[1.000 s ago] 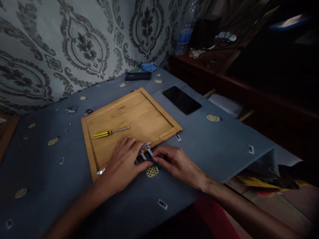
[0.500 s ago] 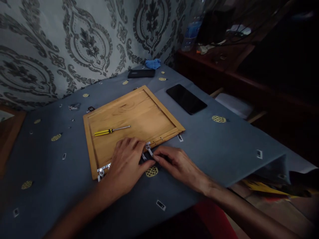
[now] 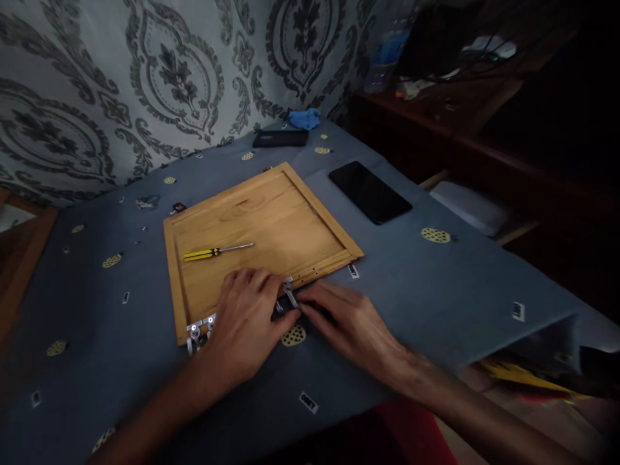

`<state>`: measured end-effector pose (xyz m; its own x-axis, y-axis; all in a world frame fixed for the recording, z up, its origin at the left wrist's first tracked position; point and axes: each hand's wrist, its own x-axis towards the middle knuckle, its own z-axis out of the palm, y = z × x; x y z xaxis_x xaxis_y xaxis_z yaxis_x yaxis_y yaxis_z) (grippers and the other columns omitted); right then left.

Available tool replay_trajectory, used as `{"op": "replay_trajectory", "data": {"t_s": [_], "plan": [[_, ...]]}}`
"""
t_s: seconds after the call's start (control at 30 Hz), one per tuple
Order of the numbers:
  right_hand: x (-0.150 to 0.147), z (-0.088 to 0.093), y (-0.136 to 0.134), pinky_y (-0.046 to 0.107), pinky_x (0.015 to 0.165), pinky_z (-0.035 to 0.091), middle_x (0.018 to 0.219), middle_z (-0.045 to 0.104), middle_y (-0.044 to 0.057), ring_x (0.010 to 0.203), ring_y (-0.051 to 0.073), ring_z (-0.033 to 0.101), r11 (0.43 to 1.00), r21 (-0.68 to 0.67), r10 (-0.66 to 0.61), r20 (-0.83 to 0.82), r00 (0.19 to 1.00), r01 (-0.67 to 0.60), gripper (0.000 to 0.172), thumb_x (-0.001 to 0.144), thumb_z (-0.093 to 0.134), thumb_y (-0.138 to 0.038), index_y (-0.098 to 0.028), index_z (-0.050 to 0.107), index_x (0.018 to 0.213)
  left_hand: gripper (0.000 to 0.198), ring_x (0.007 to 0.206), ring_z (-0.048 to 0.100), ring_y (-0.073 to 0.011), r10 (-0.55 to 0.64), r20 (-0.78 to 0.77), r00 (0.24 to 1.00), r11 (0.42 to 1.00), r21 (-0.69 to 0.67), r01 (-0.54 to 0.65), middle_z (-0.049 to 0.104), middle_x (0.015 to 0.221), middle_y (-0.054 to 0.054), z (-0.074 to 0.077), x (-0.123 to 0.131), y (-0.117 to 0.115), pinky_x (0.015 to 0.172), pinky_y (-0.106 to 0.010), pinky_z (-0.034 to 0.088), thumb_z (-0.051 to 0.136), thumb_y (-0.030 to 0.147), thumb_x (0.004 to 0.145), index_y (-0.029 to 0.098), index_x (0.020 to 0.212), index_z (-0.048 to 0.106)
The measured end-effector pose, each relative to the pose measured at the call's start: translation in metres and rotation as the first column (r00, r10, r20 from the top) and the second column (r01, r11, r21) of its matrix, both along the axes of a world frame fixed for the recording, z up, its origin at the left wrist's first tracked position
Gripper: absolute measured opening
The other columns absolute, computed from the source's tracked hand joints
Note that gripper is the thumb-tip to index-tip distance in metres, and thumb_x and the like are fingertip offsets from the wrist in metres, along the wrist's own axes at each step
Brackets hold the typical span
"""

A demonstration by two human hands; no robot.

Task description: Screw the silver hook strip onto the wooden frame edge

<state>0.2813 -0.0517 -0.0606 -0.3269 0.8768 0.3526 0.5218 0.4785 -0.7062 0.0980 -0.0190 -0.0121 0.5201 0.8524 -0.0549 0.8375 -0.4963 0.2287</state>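
A framed wooden panel (image 3: 271,206) lies on the table, its near edge towards me. My left hand (image 3: 246,323) is over that edge, fingers bent on the wood and thumb reaching to the right. At the edge is a silver metal hook (image 3: 289,294); the fingertips of my right hand (image 3: 361,329) pinch its lower end. More silver hooks (image 3: 194,332) sit at the panel's near left corner, partly covered by my left hand. A yellow-and-black screwdriver (image 3: 202,254) rests on the panel, its shaft pointing right.
Right of the panel lies a black phone (image 3: 371,192). Farther back are a dark flat case (image 3: 281,139) and a blue cloth (image 3: 305,119). Small metal pieces (image 3: 146,203) lie on the blue tablecloth (image 3: 145,381) at left. A bottle (image 3: 385,61) stands on the dark red furniture (image 3: 436,116).
The view has shifted slightly. Both hands stay at the panel's near edge, and the right fingers still pinch the hook, which has turned a little.
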Motion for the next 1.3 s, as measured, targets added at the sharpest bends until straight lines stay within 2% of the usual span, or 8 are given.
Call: {"op": "replay_trajectory", "data": {"t_s": [0.13, 0.3, 0.4, 0.5, 0.67, 0.93, 1.17, 1.3], "plan": [[0.003, 0.001, 0.006, 0.04, 0.082, 0.058, 0.105, 0.072, 0.011, 0.096, 0.023, 0.065, 0.982, 0.187, -0.059, 0.138, 0.989, 0.032, 0.027, 0.1, 0.046, -0.016, -0.017, 0.068, 0.116, 0.024, 0.1, 0.06, -0.0305, 0.011, -0.009, 1.0, 1.0, 0.01, -0.011, 0.067, 0.099, -0.006, 0.0, 0.001, -0.001, 0.092, -0.05, 0.046, 0.072, 0.037, 0.086, 0.017, 0.1, 0.066], [0.004, -0.005, 0.012, 0.046, 0.089, 0.057, 0.116, 0.073, 0.011, 0.106, 0.026, 0.064, 0.956, 0.285, 0.004, 0.199, 0.98, -0.062, 0.034, 0.101, 0.048, -0.014, -0.017, 0.064, 0.13, 0.025, 0.099, 0.06, -0.0298, -0.01, 0.014, 1.0, 0.999, 0.041, 0.01, 0.067, 0.101, -0.006, -0.003, -0.001, -0.002, 0.092, -0.05, 0.046, 0.072, 0.037, 0.087, 0.018, 0.101, 0.064], [0.005, -0.007, 0.012, 0.047, 0.093, 0.055, 0.118, 0.073, 0.01, 0.112, 0.026, 0.064, 0.955, 0.285, 0.022, 0.218, 0.976, -0.085, 0.036, 0.101, 0.047, -0.015, -0.02, 0.063, 0.134, 0.024, 0.099, 0.059, -0.0296, -0.004, 0.01, 1.0, 0.999, 0.044, 0.004, 0.068, 0.102, -0.006, -0.005, -0.002, -0.002, 0.091, -0.05, 0.046, 0.071, 0.037, 0.087, 0.019, 0.1, 0.064], [0.006, -0.008, 0.011, 0.046, 0.094, 0.055, 0.119, 0.074, 0.01, 0.113, 0.025, 0.065, 0.957, 0.28, 0.018, 0.219, 0.975, -0.081, 0.034, 0.102, 0.047, -0.015, -0.02, 0.066, 0.13, 0.023, 0.097, 0.06, -0.0295, -0.012, 0.018, 1.0, 0.999, 0.045, 0.011, 0.067, 0.1, -0.006, -0.005, -0.002, -0.001, 0.089, -0.05, 0.047, 0.071, 0.037, 0.087, 0.018, 0.096, 0.064], [0.008, -0.01, 0.011, 0.046, 0.093, 0.054, 0.117, 0.075, 0.01, 0.111, 0.024, 0.066, 0.951, 0.297, 0.018, 0.205, 0.979, -0.08, 0.03, 0.101, 0.049, -0.014, -0.017, 0.069, 0.123, 0.024, 0.099, 0.06, -0.0299, -0.03, 0.067, 0.997, 0.998, 0.051, 0.027, 0.067, 0.102, -0.006, -0.005, -0.001, -0.002, 0.09, -0.051, 0.048, 0.071, 0.034, 0.087, 0.017, 0.102, 0.063], [0.007, -0.011, 0.012, 0.047, 0.093, 0.051, 0.115, 0.075, 0.008, 0.109, 0.025, 0.066, 0.955, 0.288, 0.008, 0.224, 0.975, -0.074, 0.033, 0.1, 0.049, -0.014, -0.022, 0.069, 0.125, 0.028, 0.098, 0.06, -0.0289, -0.016, 0.116, 0.993, 0.996, 0.087, 0.006, 0.068, 0.101, -0.005, -0.009, -0.003, -0.002, 0.091, -0.05, 0.047, 0.074, 0.034, 0.085, 0.018, 0.104, 0.064], [0.006, -0.013, 0.011, 0.046, 0.097, 0.047, 0.117, 0.075, 0.007, 0.112, 0.024, 0.063, 0.954, 0.29, 0.004, 0.248, 0.969, -0.078, 0.03, 0.101, 0.049, -0.015, -0.018, 0.068, 0.123, 0.03, 0.097, 0.062, -0.0298, -0.007, 0.096, 0.995, 0.997, 0.078, 0.0, 0.069, 0.1, -0.005, -0.009, -0.004, 0.0, 0.088, -0.051, 0.048, 0.079, 0.035, 0.081, 0.017, 0.101, 0.065], [0.005, -0.012, 0.011, 0.045, 0.098, 0.046, 0.116, 0.075, 0.007, 0.113, 0.024, 0.063, 0.954, 0.288, 0.003, 0.267, 0.964, -0.083, 0.03, 0.1, 0.05, -0.015, -0.02, 0.068, 0.123, 0.03, 0.098, 0.062, -0.0294, 0.015, 0.086, 0.996, 0.999, 0.047, -0.019, 0.069, 0.1, -0.004, -0.007, -0.003, 0.001, 0.089, -0.05, 0.048, 0.079, 0.035, 0.081, 0.019, 0.102, 0.064]]}}
